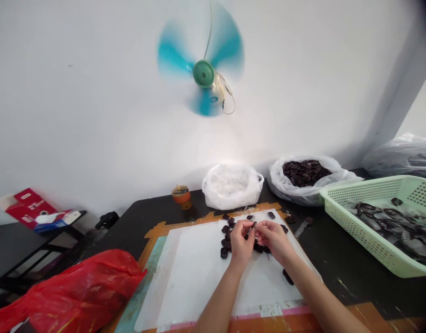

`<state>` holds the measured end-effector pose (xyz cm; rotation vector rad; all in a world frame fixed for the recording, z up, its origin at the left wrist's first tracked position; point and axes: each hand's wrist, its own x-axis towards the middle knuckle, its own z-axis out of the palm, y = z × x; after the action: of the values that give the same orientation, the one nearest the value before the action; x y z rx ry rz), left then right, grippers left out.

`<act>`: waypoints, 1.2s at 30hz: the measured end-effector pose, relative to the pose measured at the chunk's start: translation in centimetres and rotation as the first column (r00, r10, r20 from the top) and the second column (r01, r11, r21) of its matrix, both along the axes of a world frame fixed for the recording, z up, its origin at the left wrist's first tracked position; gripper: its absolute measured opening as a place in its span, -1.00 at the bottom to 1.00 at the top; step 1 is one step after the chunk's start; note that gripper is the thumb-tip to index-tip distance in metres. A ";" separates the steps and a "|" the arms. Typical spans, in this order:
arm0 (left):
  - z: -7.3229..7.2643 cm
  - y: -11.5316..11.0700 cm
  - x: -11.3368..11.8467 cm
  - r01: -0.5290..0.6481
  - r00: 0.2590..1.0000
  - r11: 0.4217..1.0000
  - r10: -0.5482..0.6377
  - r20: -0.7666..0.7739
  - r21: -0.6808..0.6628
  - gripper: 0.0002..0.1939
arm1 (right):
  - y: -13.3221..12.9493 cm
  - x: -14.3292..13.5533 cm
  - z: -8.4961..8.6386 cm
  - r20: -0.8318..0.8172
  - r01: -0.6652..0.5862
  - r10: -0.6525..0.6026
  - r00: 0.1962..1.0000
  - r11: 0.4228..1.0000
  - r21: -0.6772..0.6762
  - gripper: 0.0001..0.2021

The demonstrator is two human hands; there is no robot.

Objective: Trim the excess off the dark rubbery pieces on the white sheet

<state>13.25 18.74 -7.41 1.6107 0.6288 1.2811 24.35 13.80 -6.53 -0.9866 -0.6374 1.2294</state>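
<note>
A: What took up most room?

B: The pale wall (105, 115), then the black bench (143, 210) before it. A white sheet (192, 273) lay on that bench, with brown tape (202, 219) showing along its far edge.

A: And around the sheet?

B: A pale green basket (367, 245) of dark and clear parts stood on the right. A red plastic bag (91, 286) bulged at the left, by the sheet's near corner. A fan (203, 74) with 3 blue blades was on the wall, its blades blurred.

A: Anything along the back?

B: 2 white plastic bags: the right bag (341, 178) was heaped with dark pieces, and the left bag (230, 187) had whitish contents I couldn't make out. A small pot (182, 198) with an orange band sat farther left.

A: What were the 2 hands doing?

B: The left hand (242, 237) and the right hand (273, 238) met over the sheet, fingertips pinching a small dark piece (253, 225) between them. The fingers hid most of it.

A: What crowded them?

B: Loose dark pieces (224, 253) lay on the sheet, mostly clustered just beside the left hand; some showed under and around the right.
</note>
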 end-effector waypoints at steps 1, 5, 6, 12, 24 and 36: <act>0.0 0.0 0.0 0.011 1.000 1.000 -0.011 0.008 0.010 -0.92 | 0.0 0.0 0.0 -0.008 0.003 -0.003 1.000 1.000 -0.003 -0.67; 0.2 0.0 -0.1 0.036 0.999 0.999 -0.036 0.020 0.040 -0.92 | 0.2 -0.2 -0.3 0.009 0.083 -0.084 0.996 0.996 0.045 -0.66; 0.3 0.0 -0.1 0.045 0.999 0.998 -0.046 0.029 0.036 -0.91 | 0.3 -0.3 -0.3 0.016 0.105 -0.107 0.994 0.992 0.065 -0.65; 1.2 0.2 -0.4 0.156 0.981 0.972 -0.133 0.140 -0.174 -0.88 | -0.1 -0.7 0.4 0.069 0.134 -0.148 0.987 0.974 0.181 -0.68; 2.0 -0.1 -0.8 0.173 0.974 0.961 -0.134 0.182 -0.217 -0.77 | 0.3 -0.6 -0.1 -0.023 0.062 -0.058 0.998 0.966 0.249 -0.70; 0.9 0.1 -0.5 0.207 0.958 0.917 -0.118 0.262 -0.342 -0.74 | -0.1 0.0 0.5 0.293 0.083 -0.162 0.942 0.961 0.264 -0.74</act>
<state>12.80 18.83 -6.50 1.1565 0.5343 1.1314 24.31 13.66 -6.01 -1.0001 -0.9398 0.8631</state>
